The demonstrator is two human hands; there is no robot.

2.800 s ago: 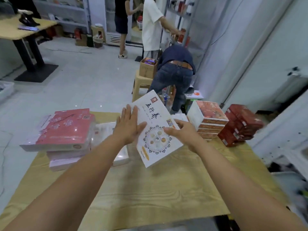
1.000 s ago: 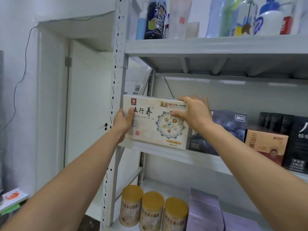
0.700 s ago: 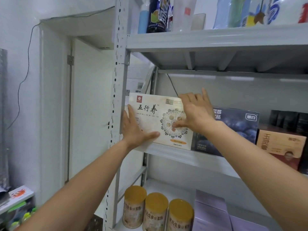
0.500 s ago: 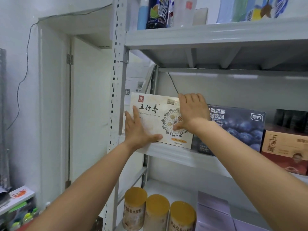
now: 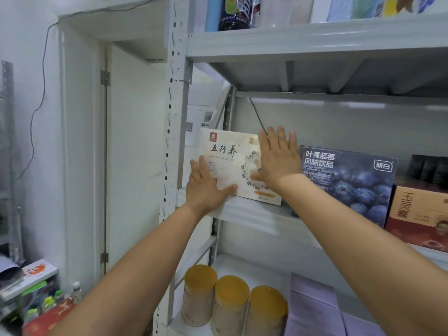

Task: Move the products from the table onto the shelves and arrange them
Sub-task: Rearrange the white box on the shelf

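Observation:
A cream box with black characters and a round emblem (image 5: 230, 156) stands upright at the left end of the middle shelf (image 5: 244, 212) of a grey metal rack. My left hand (image 5: 206, 187) lies flat against its lower left face, fingers straight, thumb out along the bottom edge. My right hand (image 5: 278, 158) presses flat on its right half with straight fingers pointing up. The box's right edge is hidden behind that hand. A dark blue blueberry drink box (image 5: 349, 185) stands just to the right.
An orange-and-red box (image 5: 419, 214) follows on the same shelf. Bottles (image 5: 234, 10) line the top shelf. Three yellow-lidded tins (image 5: 230, 301) and lilac boxes (image 5: 315, 309) fill the lower shelf. The rack's perforated post (image 5: 173, 141) stands left, by a white door.
I carried the cream box from the table to the shelf. Both hands went from holding its edges to pressing flat on its face, and it now stands deeper on the shelf.

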